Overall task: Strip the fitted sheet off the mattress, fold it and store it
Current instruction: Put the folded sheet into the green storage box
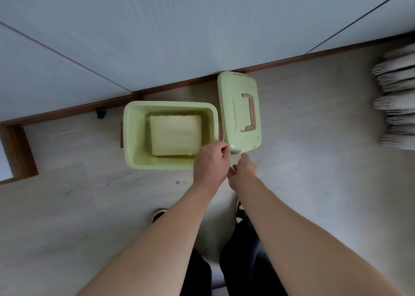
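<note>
A pale green storage box (132, 138) stands open on the floor by the wall. The folded pale yellow fitted sheet (175, 135) lies flat on its bottom. The green lid (235, 107), with a pink handle, lies just right of the box. My left hand (210, 163) is at the lid's near left corner, fingers curled and pinching its edge. Just below the lid's near edge is my right hand (243, 172), fingers apart, one fingertip reaching up to that edge.
A white wall with a brown skirting board (292, 59) runs behind the box. A brown door frame (20, 152) is at the left. A blurred stack of pale ribbed items (395, 105) sits at the far right. My shoes (158, 213) stand on the light wood floor.
</note>
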